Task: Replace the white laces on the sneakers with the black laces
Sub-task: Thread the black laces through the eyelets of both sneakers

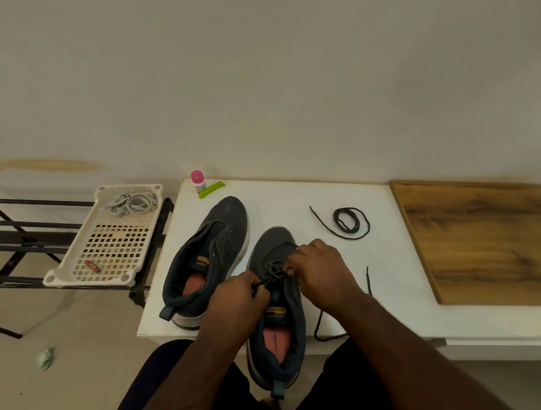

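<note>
Two dark grey sneakers stand on the white table [294, 200]. The left sneaker [209, 257] has no lace in its eyelets. The right sneaker [277, 300] overhangs the table's front edge and carries a black lace [272, 273] across its eyelets. My left hand [237, 300] pinches one strand of that lace at the tongue. My right hand [322, 275] pinches the other strand; its loose end [319, 324] trails off the table edge to the right. A second black lace [349, 223] lies coiled further back. The white laces [131, 203] lie in a white basket [84, 269].
The basket sits on a black metal rack [12, 245] left of the table, with a small brown object [92, 266] in it. A pink-capped bottle [198, 181] and a green clip [211, 189] stand at the table's back. A wooden board [489, 240] covers the right side.
</note>
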